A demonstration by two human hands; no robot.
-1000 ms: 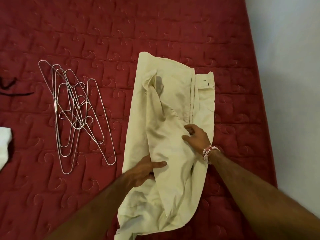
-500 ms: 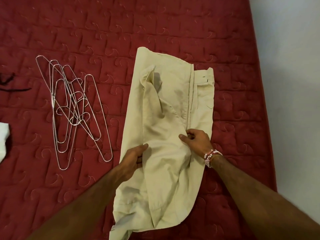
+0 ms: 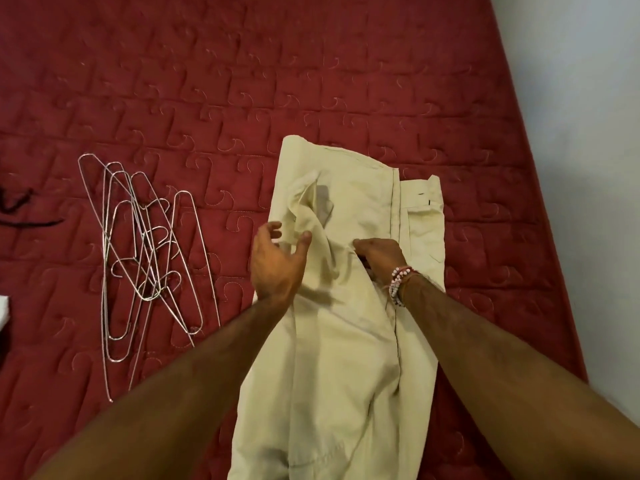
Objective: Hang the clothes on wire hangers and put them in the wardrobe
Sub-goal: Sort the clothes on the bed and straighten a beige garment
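Observation:
A pair of beige trousers (image 3: 349, 327) lies lengthwise on the red quilted bed (image 3: 242, 81), waistband at the far end, with a loose fold of cloth in the middle. My left hand (image 3: 277, 261) hovers over the trousers' left edge with fingers and thumb spread, the thumb tip touching the fold. On the right, fingers bent into the cloth beside the centre seam, my right hand (image 3: 379, 259) grips the fabric; a beaded bracelet is on its wrist. Several wire hangers (image 3: 145, 251) lie tangled in a pile left of the trousers.
A white wall (image 3: 581, 133) runs along the bed's right edge. A dark cord (image 3: 24, 209) lies at the far left of the bed, and a white cloth (image 3: 3, 310) shows at the left border.
My left hand let go of the trousers' left edge and moved forward, opening toward the fold. My right hand slid forward along the seam. The view shifted closer.

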